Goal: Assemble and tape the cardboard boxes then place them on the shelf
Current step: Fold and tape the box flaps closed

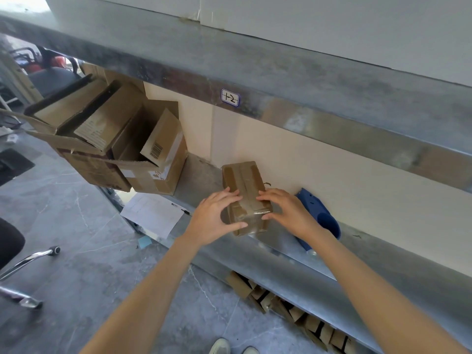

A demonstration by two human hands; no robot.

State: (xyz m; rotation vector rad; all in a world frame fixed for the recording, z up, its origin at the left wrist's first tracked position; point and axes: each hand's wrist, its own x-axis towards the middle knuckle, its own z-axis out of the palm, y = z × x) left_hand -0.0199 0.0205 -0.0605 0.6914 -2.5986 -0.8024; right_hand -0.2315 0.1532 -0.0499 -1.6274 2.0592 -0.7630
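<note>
Small box [242,185] sits on the metal shelf [199,175], centre of frame, long axis running away from the camera, far end close to the cream back wall. Flaps are closed, w/ brown tape [245,181] down the top seam and shiny tape wrapped over the near end.

Left hand [217,215] cups the near-left corner: fingers spread over the top edge, thumb across the near face, so it's grasping the box. Right hand [288,213] mirrors it on the near-right corner, fingers on top by the seam, thumb at the near edge. Can't tell whether they're mostly pressing tape flat or gripping to shift it.

Handling, judged from looks: prob. light and empty. Corrugated walls are fairly stiff at corners and edges but dent if squeezed mid-panel. The taped patches look slick, bare cardboard grippier. Best hold is both hands on opposite side walls, low, near the corners, not on the glossy end. It should slide easily on the smooth metal, so pushing it back is also an option.

Blue tape dispenser [319,215] lies just right of the box, partly behind the right wrist. Open cartons [115,144] are at the upper left, overhanging the shelf end. Paper sheet [153,213] lies left of the hands. Label [229,97] reading "12" is on the upper shelf rail.
</note>
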